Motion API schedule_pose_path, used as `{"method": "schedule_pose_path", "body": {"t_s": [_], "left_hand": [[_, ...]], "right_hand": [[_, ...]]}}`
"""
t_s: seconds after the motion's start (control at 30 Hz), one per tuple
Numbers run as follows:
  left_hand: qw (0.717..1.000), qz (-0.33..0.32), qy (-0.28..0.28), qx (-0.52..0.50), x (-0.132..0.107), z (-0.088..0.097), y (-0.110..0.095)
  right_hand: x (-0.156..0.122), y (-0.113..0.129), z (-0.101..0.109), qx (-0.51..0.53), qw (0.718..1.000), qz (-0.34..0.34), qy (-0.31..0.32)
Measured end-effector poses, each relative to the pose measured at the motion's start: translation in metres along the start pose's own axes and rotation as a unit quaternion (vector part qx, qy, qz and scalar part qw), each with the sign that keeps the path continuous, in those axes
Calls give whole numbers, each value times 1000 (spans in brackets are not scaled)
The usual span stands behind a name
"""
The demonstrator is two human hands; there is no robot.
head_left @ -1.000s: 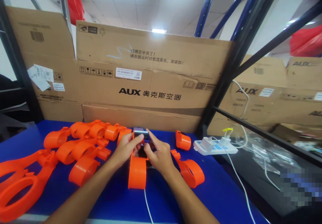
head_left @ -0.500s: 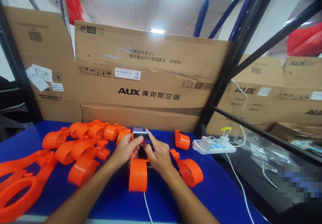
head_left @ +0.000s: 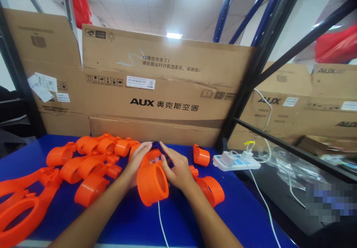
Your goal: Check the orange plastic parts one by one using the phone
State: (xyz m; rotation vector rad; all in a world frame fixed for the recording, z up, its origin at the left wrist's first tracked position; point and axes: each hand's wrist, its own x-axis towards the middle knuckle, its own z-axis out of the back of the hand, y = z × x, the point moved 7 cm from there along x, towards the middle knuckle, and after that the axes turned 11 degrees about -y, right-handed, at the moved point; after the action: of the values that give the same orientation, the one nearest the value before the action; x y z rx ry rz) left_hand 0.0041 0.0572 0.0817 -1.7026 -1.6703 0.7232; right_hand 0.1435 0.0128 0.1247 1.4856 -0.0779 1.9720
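Both hands are closed about one orange plastic part with a ring-shaped end (head_left: 150, 186), held over the middle of the table. My left hand (head_left: 136, 163) grips its left side, and my right hand (head_left: 178, 166) grips its right side, thumb and fingers near the far end. A small dark blue-black piece (head_left: 155, 144) shows between the fingertips there; most of it is hidden. The ring end faces toward me and to the right. A white cable (head_left: 161, 222) runs from beneath the part toward the front edge of the table.
Several similar orange parts (head_left: 90, 188) lie on the blue tabletop (head_left: 122, 222) at left. Two more orange parts (head_left: 213, 190) are at right, near a white power strip (head_left: 237, 161) with plugs and cables. A large cardboard panel (head_left: 167, 92) and a black rack post (head_left: 245, 77) stand behind.
The orange part has turned and tilted in my hands, its ring now opening toward the right. The dark screen-like face seen earlier at the far end is now out of sight.
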Motion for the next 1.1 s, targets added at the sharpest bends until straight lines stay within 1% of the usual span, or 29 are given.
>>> {"method": "schedule_pose_path", "body": {"t_s": [0.1, 0.2, 0.37, 0.53, 0.67, 0.87, 1.1], "left_hand": [[999, 5, 31, 17, -5, -5, -1], [998, 4, 54, 45, -9, -8, -1], [996, 7, 43, 75, -8, -3, -2], [993, 19, 53, 100, -11, -3, -3], [993, 28, 57, 101, -12, -3, -4], [989, 40, 77, 119, -8, -1, -1], [985, 53, 82, 139, -6, 1, -1]], "right_hand": [[-3, -1, -2, -19, 999, 40, -12], [-5, -3, -4, -38, 997, 67, -23], [-7, -1, -4, -72, 994, 83, -12], [-10, 1, -7, -106, 990, 90, 17], [-14, 1, -10, -139, 985, 107, 1], [-17, 5, -13, -120, 985, 121, 23], [-17, 12, -11, -141, 979, 145, 13]]}}
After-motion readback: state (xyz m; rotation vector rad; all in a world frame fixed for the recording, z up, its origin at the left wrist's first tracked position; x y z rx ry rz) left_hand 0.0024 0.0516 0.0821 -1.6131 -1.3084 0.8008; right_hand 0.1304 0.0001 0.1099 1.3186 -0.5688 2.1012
